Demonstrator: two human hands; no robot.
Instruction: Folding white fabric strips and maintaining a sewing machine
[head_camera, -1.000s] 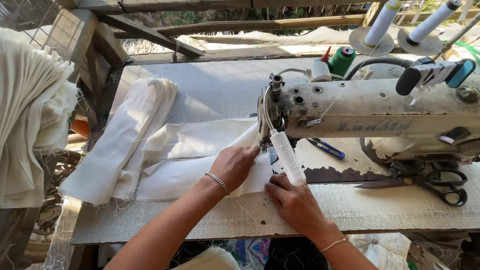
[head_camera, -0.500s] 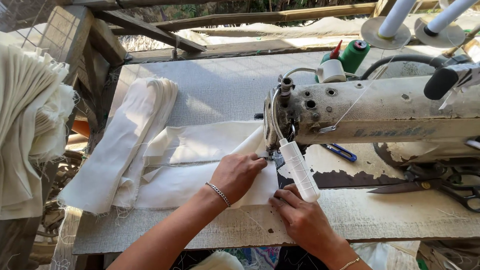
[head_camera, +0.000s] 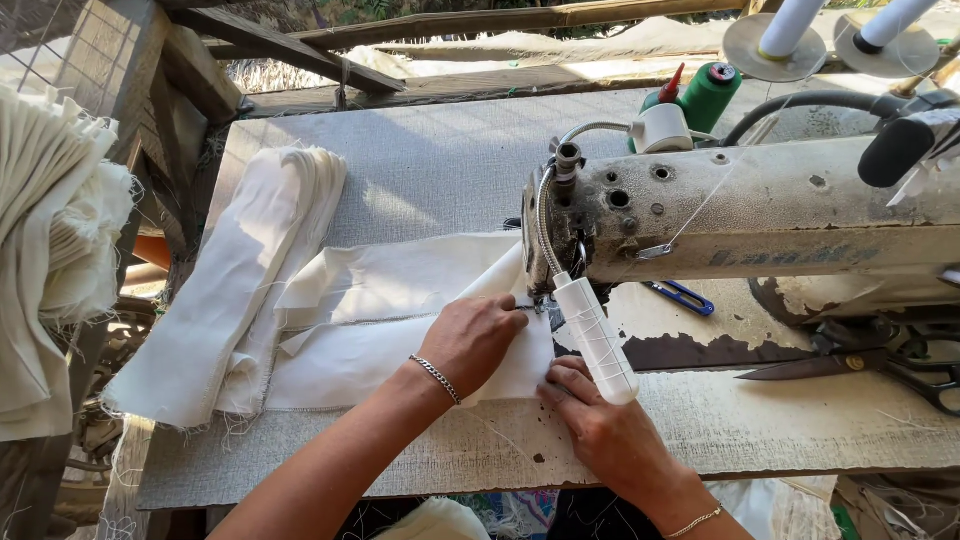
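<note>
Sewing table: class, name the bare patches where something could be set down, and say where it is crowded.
Free: the grey tabletop behind the cream fabric piece, between the folded fabric stack and the sewing machine. Crowded: around the needle, where the left hand and right hand press the fabric, and near the scissors.

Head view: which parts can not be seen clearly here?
- Needle and presser foot: hidden behind the white lamp tube and left hand.
- Scissors: handles cut off by the right edge.
- Right hand: fingertips partly under the lamp tube.
- White cloth: seam covered by the left hand.
</note>
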